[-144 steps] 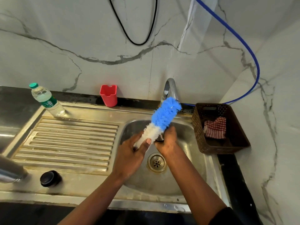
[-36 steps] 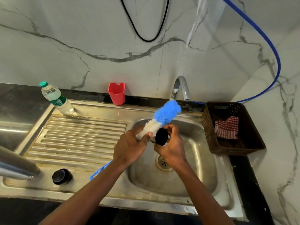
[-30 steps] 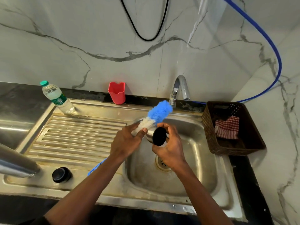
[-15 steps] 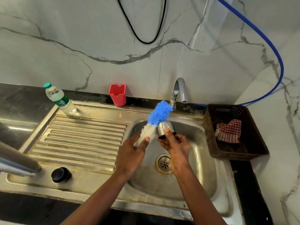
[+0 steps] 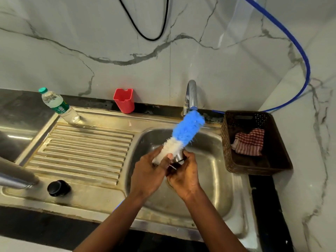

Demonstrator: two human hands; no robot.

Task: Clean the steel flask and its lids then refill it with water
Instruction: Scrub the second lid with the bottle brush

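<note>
Curled fingers of the left hand [image 5: 145, 173] grip the bottle brush [image 5: 187, 130] low on its white bristles, the blue tip slanting up towards the tap [image 5: 191, 95]. The right hand [image 5: 183, 176] wraps its fingers round the steel lid [image 5: 179, 156] and holds it against the white bristles, over the sink basin [image 5: 218, 179].

A second ago the lid's dark hollow faced up at the camera. Half a second ago it was lifted on the fingertips with its steel side showing. Now it sits lower, tucked between the two hands, and only a sliver of steel shows. That looks like the lid being turned and rubbed on all sides, so this part of the cleaning is probably close to done.

The steel flask [image 5: 14, 176] lies at the left edge on the drainboard [image 5: 87, 150], with the black inner lid [image 5: 58, 188] just beside it. Both are untouched, and the refilling is not yet begun.
</note>
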